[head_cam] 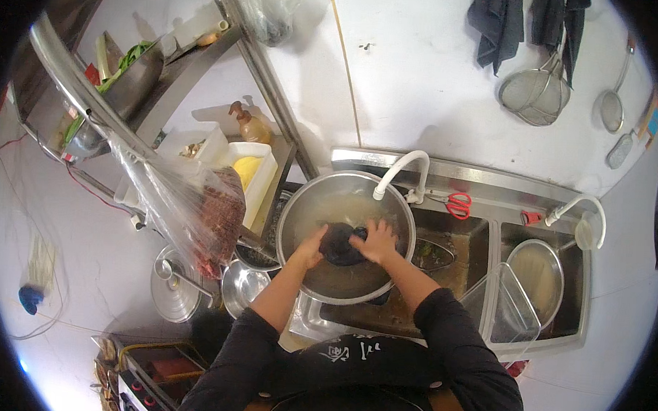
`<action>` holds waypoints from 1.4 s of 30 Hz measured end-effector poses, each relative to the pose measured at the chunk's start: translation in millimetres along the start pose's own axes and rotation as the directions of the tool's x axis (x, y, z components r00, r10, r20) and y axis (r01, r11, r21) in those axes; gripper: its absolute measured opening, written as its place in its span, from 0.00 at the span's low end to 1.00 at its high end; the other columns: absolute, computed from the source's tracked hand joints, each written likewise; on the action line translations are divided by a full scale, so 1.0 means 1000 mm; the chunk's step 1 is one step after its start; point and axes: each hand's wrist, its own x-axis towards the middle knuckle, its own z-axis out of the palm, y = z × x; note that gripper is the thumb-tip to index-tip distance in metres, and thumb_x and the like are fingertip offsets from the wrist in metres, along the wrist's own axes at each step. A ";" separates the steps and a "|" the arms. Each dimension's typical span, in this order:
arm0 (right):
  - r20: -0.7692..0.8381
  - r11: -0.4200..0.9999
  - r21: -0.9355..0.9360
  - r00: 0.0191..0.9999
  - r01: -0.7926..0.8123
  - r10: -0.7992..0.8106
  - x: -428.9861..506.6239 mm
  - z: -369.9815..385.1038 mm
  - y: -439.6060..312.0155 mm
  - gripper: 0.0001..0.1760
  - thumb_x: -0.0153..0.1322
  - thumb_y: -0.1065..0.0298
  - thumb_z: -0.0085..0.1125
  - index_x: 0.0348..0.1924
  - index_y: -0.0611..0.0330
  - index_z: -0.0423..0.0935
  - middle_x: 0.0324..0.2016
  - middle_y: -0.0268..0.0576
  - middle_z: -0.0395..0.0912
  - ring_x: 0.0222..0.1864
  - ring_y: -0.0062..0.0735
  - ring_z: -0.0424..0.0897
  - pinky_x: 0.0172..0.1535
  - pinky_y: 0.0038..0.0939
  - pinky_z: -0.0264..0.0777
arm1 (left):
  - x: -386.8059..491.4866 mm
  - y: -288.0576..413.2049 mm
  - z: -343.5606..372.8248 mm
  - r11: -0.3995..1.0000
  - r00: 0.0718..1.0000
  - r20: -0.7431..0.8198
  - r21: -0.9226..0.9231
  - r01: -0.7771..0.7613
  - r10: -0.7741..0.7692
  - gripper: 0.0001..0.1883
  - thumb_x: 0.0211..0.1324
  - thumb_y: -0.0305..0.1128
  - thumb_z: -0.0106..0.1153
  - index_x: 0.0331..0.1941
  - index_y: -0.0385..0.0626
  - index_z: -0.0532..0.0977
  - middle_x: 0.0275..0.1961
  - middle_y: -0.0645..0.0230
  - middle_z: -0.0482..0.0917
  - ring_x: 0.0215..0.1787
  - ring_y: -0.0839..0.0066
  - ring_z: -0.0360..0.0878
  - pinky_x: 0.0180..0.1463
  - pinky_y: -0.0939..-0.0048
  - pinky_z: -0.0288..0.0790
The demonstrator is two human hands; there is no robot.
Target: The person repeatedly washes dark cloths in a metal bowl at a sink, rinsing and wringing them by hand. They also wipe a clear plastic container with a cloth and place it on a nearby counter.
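A large round metal basin (291,209) of cloudy water sits over the sink's left side. In the water lies a bunched dark cloth (341,247), partly under the surface. My left hand (309,250) touches the left edge of this cloth; whether its fingers grip it is hidden. Over the cloth's right side, my right hand (378,242) rests with fingers spread and its thumb on the fabric. A curved white faucet (402,164) reaches over the basin's back rim.
Red-handled scissors (459,205) lie on the sink ledge. To the right, a clear plastic container (509,301) leans across the sink divider, near a bowl (535,280) under a second faucet (588,200). A bag-covered dark red item (221,217) and a shelf (278,176) stand left of the basin.
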 end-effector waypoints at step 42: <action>0.055 0.885 0.425 0.970 0.191 -0.235 0.032 0.008 0.006 0.15 0.59 0.65 0.70 0.35 0.64 0.79 0.27 0.42 0.79 0.28 0.35 0.77 0.38 0.33 0.70 | 0.033 -0.025 -0.040 0.318 0.955 0.015 0.941 -0.113 0.295 0.20 0.56 0.39 0.61 0.51 0.45 0.76 0.47 0.52 0.81 0.51 0.52 0.80 0.55 0.55 0.71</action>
